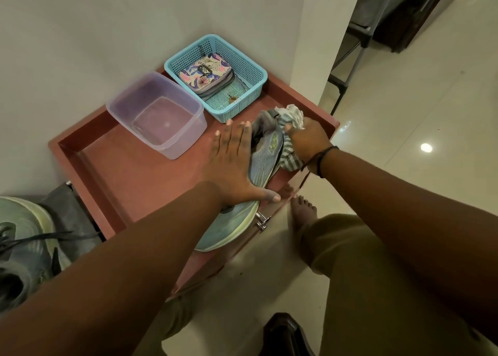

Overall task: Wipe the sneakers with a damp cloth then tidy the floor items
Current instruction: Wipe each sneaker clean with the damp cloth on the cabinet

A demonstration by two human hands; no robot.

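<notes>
A grey-blue sneaker [265, 154] with a pale green sole lies on its side on the reddish cabinet top [129, 172], its toe hanging over the front edge. My left hand [234, 167] lies flat on the sneaker with fingers spread, thumb hooked over the sole, pinning it down. My right hand [307, 142] is closed around a striped grey-and-white cloth [289, 115] and presses it against the sneaker's heel side. A second grey sneaker [18, 250] with black laces sits at the lower left, beside the cabinet.
A clear plastic tub [159, 113] holding water stands on the cabinet top near the wall. Behind it, a blue mesh basket [250, 72] holds a floral pouch [206, 75]. My bare foot [303, 210] is on the glossy tiled floor. A dark shoe [285, 334] lies at the bottom.
</notes>
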